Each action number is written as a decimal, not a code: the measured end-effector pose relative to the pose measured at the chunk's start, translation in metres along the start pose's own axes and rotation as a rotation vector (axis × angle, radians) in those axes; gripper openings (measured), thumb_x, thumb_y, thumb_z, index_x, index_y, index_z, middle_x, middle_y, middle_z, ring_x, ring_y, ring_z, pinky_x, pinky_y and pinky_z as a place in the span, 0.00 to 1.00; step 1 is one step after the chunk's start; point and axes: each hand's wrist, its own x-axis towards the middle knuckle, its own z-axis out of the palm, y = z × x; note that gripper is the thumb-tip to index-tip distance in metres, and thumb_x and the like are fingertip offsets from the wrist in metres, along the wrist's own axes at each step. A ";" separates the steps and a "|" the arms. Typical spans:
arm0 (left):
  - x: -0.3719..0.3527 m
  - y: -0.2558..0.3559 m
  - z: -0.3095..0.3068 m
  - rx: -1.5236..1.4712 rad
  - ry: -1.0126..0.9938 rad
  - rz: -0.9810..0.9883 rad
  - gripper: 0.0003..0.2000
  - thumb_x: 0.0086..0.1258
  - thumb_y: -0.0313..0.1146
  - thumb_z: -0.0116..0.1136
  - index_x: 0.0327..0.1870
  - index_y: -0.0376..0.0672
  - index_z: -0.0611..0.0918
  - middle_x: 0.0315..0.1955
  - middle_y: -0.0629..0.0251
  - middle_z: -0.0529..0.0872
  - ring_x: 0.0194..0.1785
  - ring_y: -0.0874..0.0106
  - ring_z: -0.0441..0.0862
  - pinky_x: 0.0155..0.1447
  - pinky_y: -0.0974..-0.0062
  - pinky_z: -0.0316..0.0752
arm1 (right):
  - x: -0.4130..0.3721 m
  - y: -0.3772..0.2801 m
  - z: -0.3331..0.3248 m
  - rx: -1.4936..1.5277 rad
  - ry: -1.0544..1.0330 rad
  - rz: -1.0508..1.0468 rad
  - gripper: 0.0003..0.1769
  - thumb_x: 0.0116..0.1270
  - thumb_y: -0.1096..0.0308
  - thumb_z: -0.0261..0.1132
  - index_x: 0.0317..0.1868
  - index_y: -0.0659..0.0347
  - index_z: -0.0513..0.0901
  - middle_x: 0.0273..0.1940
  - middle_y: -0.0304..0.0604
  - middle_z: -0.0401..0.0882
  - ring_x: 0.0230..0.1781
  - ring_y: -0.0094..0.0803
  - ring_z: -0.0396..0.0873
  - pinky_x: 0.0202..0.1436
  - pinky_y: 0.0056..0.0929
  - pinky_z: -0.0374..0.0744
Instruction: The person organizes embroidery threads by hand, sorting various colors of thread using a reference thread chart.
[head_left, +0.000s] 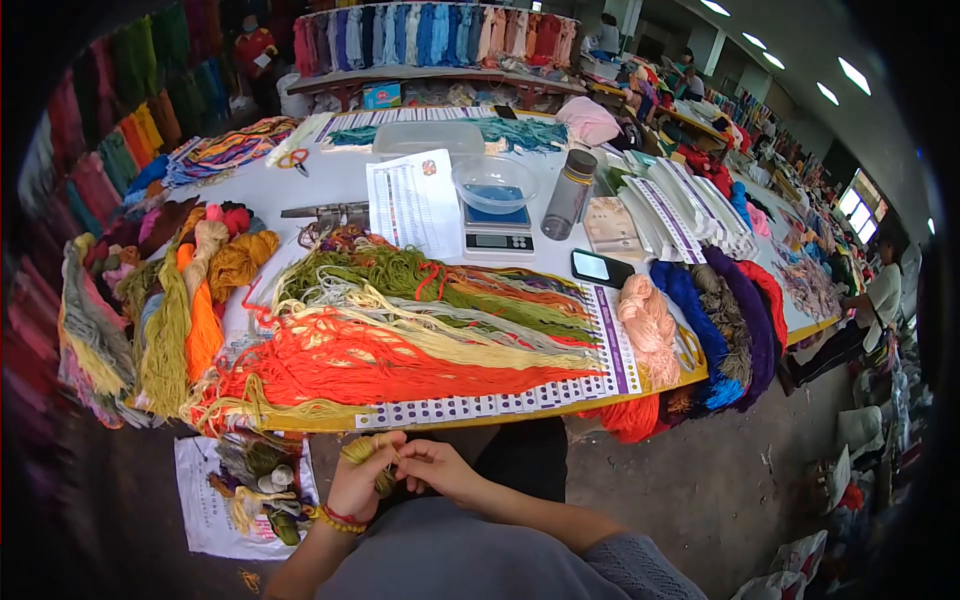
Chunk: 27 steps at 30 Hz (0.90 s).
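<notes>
Below the table's front edge, my left hand (pixel 362 478) is wrapped round a small skein of olive-yellow thread (pixel 357 453). My right hand (pixel 436 468) meets it, fingertips pinched together at the skein; a strand between them is too fine to make out surely. Just ahead on the table lie long bundles of red thread (pixel 400 365), cream and green thread. Their ends run to white cards with punched holes (pixel 470 408) along the front edge and a purple-striped card (pixel 612 335) at the right.
Skeins hang over the table's left (pixel 165 350) and right (pixel 735 310) edges. Behind the threads stand a scale (pixel 498 242) with a clear bowl (pixel 496 182), a bottle (pixel 570 195), a phone (pixel 601 268) and a printed sheet (pixel 412 205). A white bag (pixel 205 500) with yarn scraps lies low left.
</notes>
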 end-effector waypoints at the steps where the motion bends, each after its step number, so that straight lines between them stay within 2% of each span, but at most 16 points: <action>1: 0.000 -0.001 0.000 0.026 0.008 0.039 0.11 0.64 0.25 0.50 0.47 0.33 0.75 0.36 0.61 0.80 0.36 0.75 0.76 0.41 0.77 0.72 | 0.000 0.000 0.001 -0.037 0.021 -0.007 0.10 0.64 0.63 0.56 0.39 0.61 0.75 0.31 0.35 0.76 0.25 0.18 0.72 0.27 0.16 0.70; 4: -0.001 -0.002 -0.004 0.073 -0.015 0.051 0.13 0.62 0.22 0.51 0.48 0.34 0.75 0.34 0.63 0.80 0.36 0.76 0.76 0.41 0.79 0.72 | 0.001 0.002 0.000 -0.062 0.020 -0.012 0.10 0.64 0.63 0.56 0.40 0.61 0.75 0.30 0.35 0.76 0.24 0.18 0.72 0.26 0.16 0.70; 11: 0.000 0.001 -0.005 0.154 -0.036 0.091 0.14 0.63 0.21 0.51 0.51 0.32 0.73 0.30 0.69 0.77 0.32 0.80 0.75 0.38 0.84 0.71 | -0.003 -0.004 0.004 -0.044 0.042 0.006 0.12 0.64 0.60 0.57 0.40 0.61 0.75 0.29 0.36 0.77 0.23 0.19 0.72 0.25 0.16 0.70; 14: 0.002 0.002 -0.006 0.260 -0.017 0.094 0.13 0.63 0.21 0.50 0.49 0.33 0.74 0.28 0.71 0.76 0.31 0.81 0.74 0.36 0.84 0.70 | -0.004 -0.009 0.004 -0.071 0.052 0.023 0.10 0.64 0.63 0.57 0.38 0.61 0.75 0.29 0.36 0.76 0.24 0.18 0.73 0.26 0.15 0.69; 17: 0.002 -0.001 -0.010 0.245 -0.028 0.092 0.13 0.63 0.22 0.51 0.49 0.34 0.74 0.27 0.71 0.76 0.30 0.82 0.73 0.35 0.85 0.70 | -0.005 -0.007 0.005 -0.084 0.063 0.001 0.09 0.64 0.63 0.57 0.38 0.60 0.75 0.28 0.35 0.75 0.23 0.17 0.71 0.25 0.15 0.68; 19: -0.001 0.000 -0.008 0.208 -0.002 0.065 0.13 0.63 0.22 0.51 0.49 0.34 0.74 0.27 0.71 0.76 0.30 0.82 0.73 0.35 0.85 0.69 | -0.006 -0.006 0.005 -0.085 0.052 -0.018 0.12 0.64 0.59 0.57 0.36 0.60 0.75 0.28 0.34 0.75 0.22 0.17 0.70 0.24 0.15 0.69; 23: 0.000 0.002 -0.008 0.237 -0.026 0.092 0.15 0.62 0.22 0.51 0.51 0.34 0.73 0.26 0.70 0.78 0.30 0.81 0.75 0.35 0.84 0.70 | -0.009 -0.007 0.008 -0.088 0.059 -0.049 0.09 0.64 0.64 0.56 0.38 0.60 0.75 0.28 0.34 0.75 0.22 0.17 0.70 0.24 0.15 0.68; 27: -0.002 0.004 -0.007 0.280 -0.034 0.092 0.15 0.62 0.23 0.52 0.51 0.33 0.72 0.25 0.70 0.77 0.26 0.83 0.73 0.32 0.87 0.68 | -0.009 -0.007 0.009 -0.099 0.069 -0.037 0.08 0.63 0.65 0.55 0.38 0.60 0.75 0.28 0.33 0.75 0.22 0.17 0.70 0.24 0.15 0.68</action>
